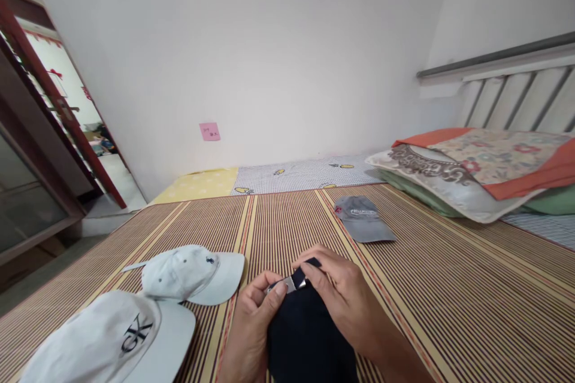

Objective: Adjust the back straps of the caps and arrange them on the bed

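Observation:
A dark navy cap is between my hands at the bottom middle, its back strap turned upward. My left hand pinches the silver metal buckle between thumb and fingers. With thumb and fingertips, my right hand grips the dark fabric strap that passes through the buckle. The cap's brim is out of sight. To the left lie a pale cap with a small dark emblem and a larger white cap with dark letters on its front.
A striped bamboo mat covers the bed. Farther back on it rests a grey cap. Pillows are stacked at the right, by a headboard with slats. A white wall with a pink note stands behind; a doorway is at the left.

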{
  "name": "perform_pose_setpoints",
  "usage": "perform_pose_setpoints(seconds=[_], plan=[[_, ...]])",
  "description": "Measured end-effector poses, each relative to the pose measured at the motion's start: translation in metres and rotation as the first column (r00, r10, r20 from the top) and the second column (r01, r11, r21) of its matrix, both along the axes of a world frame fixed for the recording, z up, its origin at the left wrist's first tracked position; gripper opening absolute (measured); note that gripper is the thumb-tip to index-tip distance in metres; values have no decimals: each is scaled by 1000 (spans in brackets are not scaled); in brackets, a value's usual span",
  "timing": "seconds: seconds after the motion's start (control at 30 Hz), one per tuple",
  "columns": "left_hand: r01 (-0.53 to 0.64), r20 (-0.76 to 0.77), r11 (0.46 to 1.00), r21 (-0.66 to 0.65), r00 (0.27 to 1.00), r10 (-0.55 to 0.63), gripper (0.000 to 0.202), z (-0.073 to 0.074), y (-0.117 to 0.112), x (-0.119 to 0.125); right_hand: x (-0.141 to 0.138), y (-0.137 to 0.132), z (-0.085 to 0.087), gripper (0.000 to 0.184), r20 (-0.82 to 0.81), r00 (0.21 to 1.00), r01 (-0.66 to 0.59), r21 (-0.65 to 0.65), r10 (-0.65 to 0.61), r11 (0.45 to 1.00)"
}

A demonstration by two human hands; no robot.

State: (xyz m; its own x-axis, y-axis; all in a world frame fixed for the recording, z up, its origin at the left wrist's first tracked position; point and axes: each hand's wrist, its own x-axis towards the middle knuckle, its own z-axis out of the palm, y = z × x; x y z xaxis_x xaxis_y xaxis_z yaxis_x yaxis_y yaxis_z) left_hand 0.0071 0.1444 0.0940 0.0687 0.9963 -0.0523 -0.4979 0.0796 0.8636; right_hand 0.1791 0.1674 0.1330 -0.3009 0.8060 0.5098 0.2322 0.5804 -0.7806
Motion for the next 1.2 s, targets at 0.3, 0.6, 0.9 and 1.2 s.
perform_pose_setpoints(seconds=[0.3,0.6,0.9,1.2], plan=[[-42,80,999,22,996,41,29,-2,1,-5,15,6,1,26,118,974,-160,-234,191,959],[-309,247,940,-144,909,336,27,-11,8,-24,33,26,-15,35,177,984,65,-243,-22,968],[-445,374,828,-341,744,554,27,-7,20,-47,30,24,-15,48,188,954,-133,-436,235,890],[-167,30,970,178,986,165,49,-16,19,-51,34,33,-17,37,-371,926,-42,-293,-73,955]])
